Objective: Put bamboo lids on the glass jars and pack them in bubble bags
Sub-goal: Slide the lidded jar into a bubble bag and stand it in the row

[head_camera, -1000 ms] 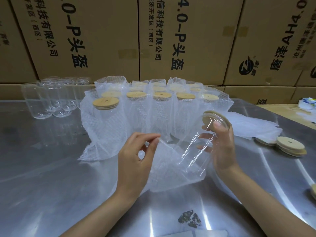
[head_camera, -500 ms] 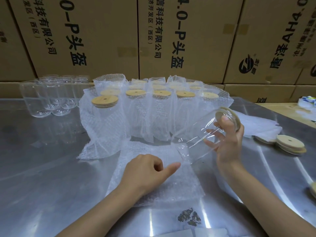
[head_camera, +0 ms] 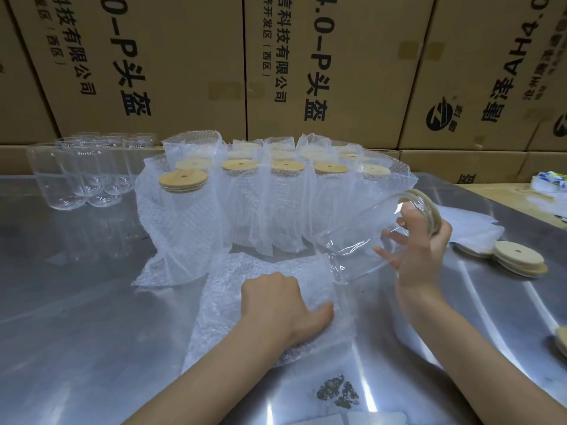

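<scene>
A clear glass jar (head_camera: 359,237) with a bamboo lid (head_camera: 428,207) on it is tilted in the air, base down and to the left. My right hand (head_camera: 420,243) grips it near the lid end. The jar's base hovers just over the right edge of a bubble bag (head_camera: 233,305) that lies flat on the steel table (head_camera: 76,332). My left hand (head_camera: 282,305) rests knuckles-up on that bag, fingers curled down into it and thumb stretched along its right edge. The fingertips are hidden under the hand.
Several lidded jars in bubble bags (head_camera: 260,197) stand in rows behind the flat bag. Bare glass jars (head_camera: 82,176) cluster at the back left. Loose bamboo lids (head_camera: 518,259) and spare bubble bags (head_camera: 472,222) lie to the right. Cardboard boxes (head_camera: 184,65) wall off the back.
My left hand has come down from holding the bag's edge up and now lies on the flattened bag. My right hand has swung the jar up and to the right, out over the bag's edge.
</scene>
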Tool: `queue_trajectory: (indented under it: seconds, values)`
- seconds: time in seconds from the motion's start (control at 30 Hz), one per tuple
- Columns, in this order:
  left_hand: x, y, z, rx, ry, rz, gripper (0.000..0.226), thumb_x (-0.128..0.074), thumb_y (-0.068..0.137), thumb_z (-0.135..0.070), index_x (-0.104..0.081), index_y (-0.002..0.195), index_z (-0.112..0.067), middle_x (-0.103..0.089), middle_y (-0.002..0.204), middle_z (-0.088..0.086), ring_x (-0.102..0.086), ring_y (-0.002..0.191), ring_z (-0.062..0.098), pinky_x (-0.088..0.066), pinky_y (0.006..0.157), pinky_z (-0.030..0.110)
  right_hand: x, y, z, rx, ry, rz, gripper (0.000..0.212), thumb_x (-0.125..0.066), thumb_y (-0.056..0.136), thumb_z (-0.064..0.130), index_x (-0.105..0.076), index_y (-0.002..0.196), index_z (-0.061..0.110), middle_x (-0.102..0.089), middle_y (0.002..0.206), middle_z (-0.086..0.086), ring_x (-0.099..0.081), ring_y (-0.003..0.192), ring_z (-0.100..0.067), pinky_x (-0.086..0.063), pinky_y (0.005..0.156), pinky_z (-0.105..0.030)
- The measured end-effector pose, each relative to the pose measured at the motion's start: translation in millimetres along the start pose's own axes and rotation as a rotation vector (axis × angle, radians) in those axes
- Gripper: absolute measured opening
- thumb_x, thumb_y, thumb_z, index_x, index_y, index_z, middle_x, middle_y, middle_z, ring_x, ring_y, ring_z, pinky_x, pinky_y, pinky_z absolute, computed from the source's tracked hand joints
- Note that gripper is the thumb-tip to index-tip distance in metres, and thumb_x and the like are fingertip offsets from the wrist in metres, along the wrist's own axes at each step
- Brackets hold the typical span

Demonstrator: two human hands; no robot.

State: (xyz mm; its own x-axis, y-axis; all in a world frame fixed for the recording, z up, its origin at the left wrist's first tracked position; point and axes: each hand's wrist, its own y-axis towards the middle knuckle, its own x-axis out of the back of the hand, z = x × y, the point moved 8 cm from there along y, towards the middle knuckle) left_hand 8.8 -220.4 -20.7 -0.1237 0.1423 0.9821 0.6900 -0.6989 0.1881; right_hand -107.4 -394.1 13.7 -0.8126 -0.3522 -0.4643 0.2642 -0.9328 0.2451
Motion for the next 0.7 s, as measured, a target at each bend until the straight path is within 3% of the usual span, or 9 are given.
queue_trajectory:
  seconds: [0.1,0.27,0.33,0.4,0.53,0.6,0.7]
  values:
    - [1,-5,7,-0.012,-0.088,-0.079,0.053,-0.043,0.078,-0.065,-0.035,0.059,-0.017,-0.039,0.059,-0.004,-0.042,0.062,0.023,-0.02,0.052,0.028,1,1,-1,0.004,-0.031,0.001,0.042,-0.067,0.068,0.048,-0.042,0.098,0.034,-0.054,0.093,0.01,-0.06,0.079,-0.012,-0.054,0.055,-0.028]
    - [7,-7,14,-0.005,-0.428,-0.135,0.025,-0.051,0.079,-0.049,-0.041,0.081,-0.026,-0.057,0.072,-0.006,-0.052,0.071,0.017,-0.033,0.058,0.029,4,1,-5,-0.01,-0.083,-0.011,0.048,-0.073,0.079,0.041,-0.039,0.11,0.028,-0.054,0.107,0.006,-0.059,0.08,-0.01,-0.052,0.054,-0.026]
    - [7,-7,14,-0.001,-0.509,-0.142,0.019,-0.049,0.082,-0.045,-0.044,0.081,-0.027,-0.062,0.075,-0.005,-0.055,0.074,0.017,-0.034,0.057,0.027,3,0,-6,-0.02,-0.097,-0.006,0.053,-0.072,0.074,0.043,-0.039,0.112,0.026,-0.054,0.104,0.007,-0.059,0.076,-0.007,-0.054,0.054,-0.025]
    - [8,-7,18,0.027,-0.566,-0.156,0.02,-0.045,0.086,-0.042,-0.044,0.075,-0.026,-0.062,0.073,-0.005,-0.054,0.074,0.019,-0.033,0.056,0.027,1,0,-7,-0.036,-0.105,-0.004,0.058,-0.072,0.071,0.046,-0.039,0.114,0.025,-0.054,0.102,0.009,-0.059,0.074,-0.005,-0.055,0.057,-0.028]
    - [10,-8,26,0.068,-0.745,-0.172,0.036,-0.039,0.092,-0.041,-0.038,0.062,-0.021,-0.061,0.061,-0.002,-0.052,0.068,0.023,-0.039,0.058,0.034,0,-1,-7,-0.047,-0.095,0.011,0.047,-0.073,0.076,0.041,-0.041,0.108,0.027,-0.054,0.095,0.009,-0.058,0.075,-0.007,-0.055,0.058,-0.03]
    - [11,-8,29,0.083,-0.815,-0.192,0.037,-0.039,0.093,-0.039,-0.036,0.062,-0.018,-0.059,0.059,-0.002,-0.051,0.065,0.023,-0.04,0.06,0.037,-3,-2,-6,-0.042,-0.098,0.035,0.046,-0.069,0.068,0.045,-0.042,0.101,0.03,-0.054,0.092,0.009,-0.058,0.072,-0.007,-0.054,0.053,-0.027]
    - [17,-8,33,0.09,-0.846,-0.255,0.034,-0.041,0.092,-0.035,-0.036,0.065,-0.017,-0.049,0.054,-0.005,-0.044,0.06,0.021,-0.034,0.056,0.035,-6,-3,-6,-0.022,-0.124,0.076,0.048,-0.07,0.071,0.042,-0.041,0.106,0.026,-0.055,0.096,0.006,-0.058,0.067,-0.004,-0.051,0.054,-0.028]
